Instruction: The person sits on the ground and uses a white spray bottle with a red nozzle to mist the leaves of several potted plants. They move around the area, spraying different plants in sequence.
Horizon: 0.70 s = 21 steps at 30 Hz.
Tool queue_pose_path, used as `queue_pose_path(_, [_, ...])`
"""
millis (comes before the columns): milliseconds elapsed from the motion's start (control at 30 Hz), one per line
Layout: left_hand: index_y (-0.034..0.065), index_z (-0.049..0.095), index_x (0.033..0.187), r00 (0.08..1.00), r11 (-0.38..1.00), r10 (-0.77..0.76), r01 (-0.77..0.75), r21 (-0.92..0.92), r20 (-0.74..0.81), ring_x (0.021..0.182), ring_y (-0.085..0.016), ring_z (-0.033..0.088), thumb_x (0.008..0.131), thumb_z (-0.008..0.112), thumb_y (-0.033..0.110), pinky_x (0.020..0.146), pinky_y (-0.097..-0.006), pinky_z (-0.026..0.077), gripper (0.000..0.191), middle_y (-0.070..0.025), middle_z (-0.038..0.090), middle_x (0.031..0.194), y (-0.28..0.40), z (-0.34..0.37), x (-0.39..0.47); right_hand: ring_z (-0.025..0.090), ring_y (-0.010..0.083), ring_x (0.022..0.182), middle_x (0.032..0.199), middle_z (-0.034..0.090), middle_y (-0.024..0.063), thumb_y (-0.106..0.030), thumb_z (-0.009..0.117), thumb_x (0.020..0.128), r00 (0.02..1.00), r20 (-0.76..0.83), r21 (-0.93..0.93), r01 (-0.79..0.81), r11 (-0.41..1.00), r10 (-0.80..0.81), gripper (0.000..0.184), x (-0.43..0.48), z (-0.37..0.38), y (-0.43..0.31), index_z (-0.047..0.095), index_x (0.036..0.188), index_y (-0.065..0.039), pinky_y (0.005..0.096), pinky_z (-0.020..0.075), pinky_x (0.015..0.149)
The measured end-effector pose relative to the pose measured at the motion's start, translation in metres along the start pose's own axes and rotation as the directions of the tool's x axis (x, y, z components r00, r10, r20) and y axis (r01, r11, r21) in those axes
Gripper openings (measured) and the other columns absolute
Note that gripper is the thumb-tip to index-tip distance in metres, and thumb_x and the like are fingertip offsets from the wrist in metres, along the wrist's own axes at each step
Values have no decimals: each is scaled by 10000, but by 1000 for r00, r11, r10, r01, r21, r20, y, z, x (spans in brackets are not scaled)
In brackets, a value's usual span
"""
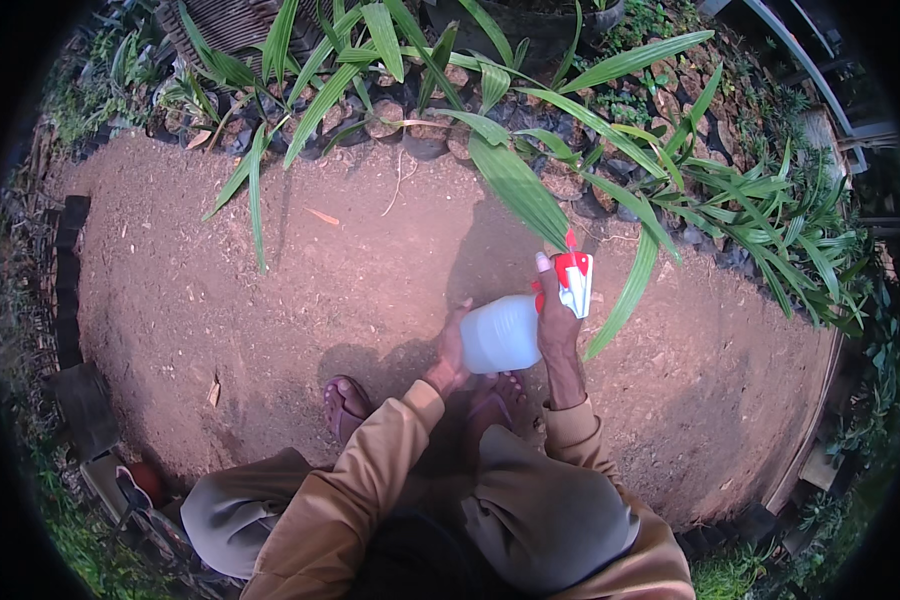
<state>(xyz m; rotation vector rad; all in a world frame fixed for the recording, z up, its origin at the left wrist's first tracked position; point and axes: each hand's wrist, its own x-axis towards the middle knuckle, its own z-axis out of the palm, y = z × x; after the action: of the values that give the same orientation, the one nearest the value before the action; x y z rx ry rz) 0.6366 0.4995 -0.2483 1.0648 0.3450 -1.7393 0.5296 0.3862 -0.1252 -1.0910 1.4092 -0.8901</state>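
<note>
A translucent white spray bottle [501, 335] with a red and white trigger head [574, 277] is held between my two hands, tilted over on its side. My right hand [557, 315] grips it at the neck, just below the trigger head, thumb up. Against the base of the bottle rests my left hand [454, 345], its fingers mostly hidden behind the bottle. The red nozzle touches or nearly touches the tip of a broad green leaf [521, 187] of a potted seedling; which of the two cannot be told.
Seedlings in black grow bags [425, 139] stand in rows along the far side and right. Bare soil [270, 315] lies around my feet in flip-flops [345, 405]. A large dark pot [510, 34] stands at the back. Black bags [67, 277] line the left edge.
</note>
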Motion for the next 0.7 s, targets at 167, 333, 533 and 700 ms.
queue_pose_path(167, [-4,606,1241,999,1000,1,-1,21,41,950,-297,706,1086,388,461,831,-435,592,537,-170,704,1081,4,1,-2,491,74,689,791,538,-25,-269,708,990,985,-50,131,168,977,-163,217,0,8,2,602,994,-79,296,391,590])
queue_pose_path(333, [6,598,1240,999,998,32,-34,62,32,963,-298,704,1086,385,453,859,-445,582,519,-165,702,1075,6,3,-3,493,72,708,795,541,-21,-242,713,986,997,-58,36,-40,999,43,197,-6,-1,-1,609,979,-74,301,398,616])
queue_pose_path(533, [16,610,1231,1000,999,-11,12,45,-26,1013,-290,695,1076,415,458,913,-448,563,507,-157,695,1118,8,3,2,530,78,730,834,583,-16,-249,706,992,982,-113,140,164,976,-149,203,-4,1,6,603,1006,-74,274,418,626])
queue_pose_path(700, [8,613,1248,999,996,27,-23,86,-44,1021,-291,694,1066,444,473,931,-445,557,526,-164,695,1143,3,0,7,532,79,703,811,587,-20,-231,712,985,994,-104,122,41,992,-29,184,-5,-12,10,613,999,-76,270,424,612])
